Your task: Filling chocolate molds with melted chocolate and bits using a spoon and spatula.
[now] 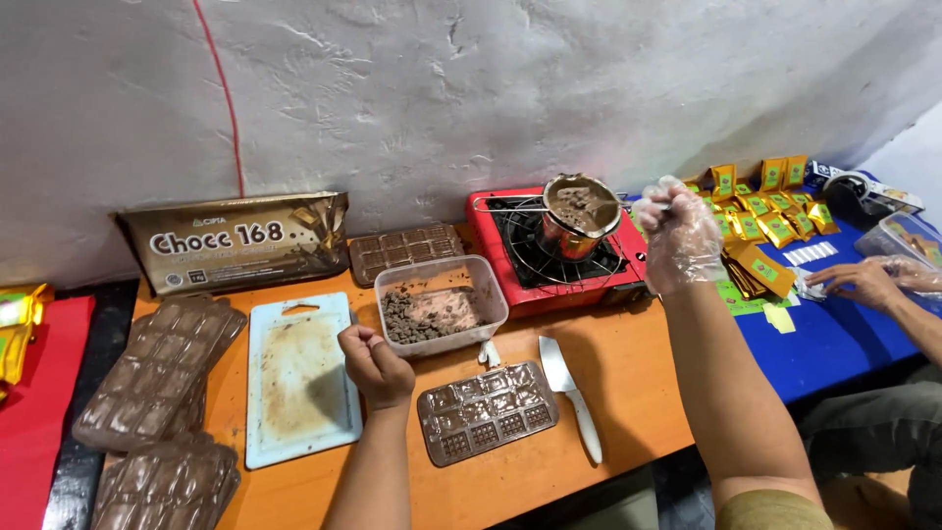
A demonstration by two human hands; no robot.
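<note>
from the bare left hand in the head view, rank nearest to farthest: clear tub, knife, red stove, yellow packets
1. Clear tub: just right of the left hand, nearly touching.
2. Knife: farther right, on the orange table.
3. Red stove: behind and right, by the wall.
4. Yellow packets: far right, on the blue cloth.

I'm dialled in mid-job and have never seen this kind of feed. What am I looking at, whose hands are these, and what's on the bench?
One picture, from a camera on the worker's head, looking down. No machine: two human hands. The left hand, bare, is a closed fist beside a clear tub of chocolate pieces. The right hand, in a thin plastic glove, is closed near a metal pot on a red camping stove. Below lie a chocolate mould, a knife and a white cutting board. A co-worker's hands rest on the blue table, far right.
</note>
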